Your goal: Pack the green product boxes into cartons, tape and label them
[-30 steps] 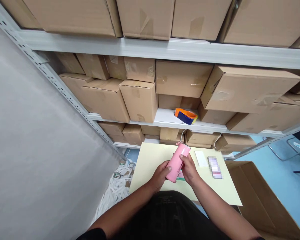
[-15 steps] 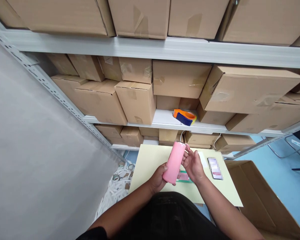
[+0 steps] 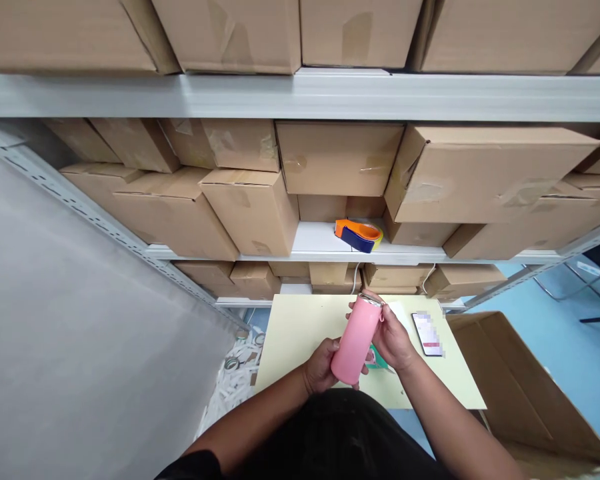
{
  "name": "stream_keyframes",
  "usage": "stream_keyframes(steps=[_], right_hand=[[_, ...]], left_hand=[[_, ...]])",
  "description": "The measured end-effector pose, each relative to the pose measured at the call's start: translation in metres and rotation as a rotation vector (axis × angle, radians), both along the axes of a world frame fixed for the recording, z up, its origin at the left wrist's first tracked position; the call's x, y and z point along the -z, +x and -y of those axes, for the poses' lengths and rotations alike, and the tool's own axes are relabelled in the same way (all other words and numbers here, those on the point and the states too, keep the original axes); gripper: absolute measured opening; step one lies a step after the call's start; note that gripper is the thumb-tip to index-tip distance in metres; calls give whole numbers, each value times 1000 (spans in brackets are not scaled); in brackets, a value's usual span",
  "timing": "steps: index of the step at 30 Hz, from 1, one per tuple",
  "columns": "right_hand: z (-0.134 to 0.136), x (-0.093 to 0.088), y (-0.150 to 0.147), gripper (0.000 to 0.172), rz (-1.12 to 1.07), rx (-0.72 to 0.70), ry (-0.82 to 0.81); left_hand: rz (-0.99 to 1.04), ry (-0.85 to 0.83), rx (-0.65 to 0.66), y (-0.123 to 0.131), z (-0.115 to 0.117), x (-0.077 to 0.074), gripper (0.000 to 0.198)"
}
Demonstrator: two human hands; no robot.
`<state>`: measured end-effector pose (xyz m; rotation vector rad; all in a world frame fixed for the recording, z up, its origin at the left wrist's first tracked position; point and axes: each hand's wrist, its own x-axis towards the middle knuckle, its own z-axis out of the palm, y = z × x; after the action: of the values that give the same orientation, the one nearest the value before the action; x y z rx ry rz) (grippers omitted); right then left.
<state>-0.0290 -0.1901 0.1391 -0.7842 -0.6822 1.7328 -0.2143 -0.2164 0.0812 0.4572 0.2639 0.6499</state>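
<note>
Up it comes into view, the pink bottle [image 3: 355, 343] — held at a tilt above the worktop [image 3: 297, 333]! The left grip [image 3: 322, 367] wraps its lower half; the right grip [image 3: 395, 341] clasps it near the shiny rim, fingers curling round from behind. A phone [image 3: 427, 335] lies toward the worktop's right side, a half-hidden green item [image 3: 379, 361] nearer its middle. Beyond the worktop, a tape dispenser [image 3: 359, 235] sits on a shelf [image 3: 316, 239] — and an open carton [image 3: 510, 380] flanks the worktop's right edge.

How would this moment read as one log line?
left fingers: around pink bottle, low; right fingers: around its upper end; phone: on table
</note>
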Motion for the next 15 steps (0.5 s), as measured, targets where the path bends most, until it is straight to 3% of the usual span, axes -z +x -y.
stream_keyframes(steps=[7,12,15], right_hand=[[0,9,12,63,46,49,41],[0,7,20,76,133,-24,9],[-1,11,33,76,234,59,-3]], left_hand=[[-144,39,-33,11,-4,3,67],[-256,41,63,11,-2,9,73],[-421,183,53,13,-9,17,73]])
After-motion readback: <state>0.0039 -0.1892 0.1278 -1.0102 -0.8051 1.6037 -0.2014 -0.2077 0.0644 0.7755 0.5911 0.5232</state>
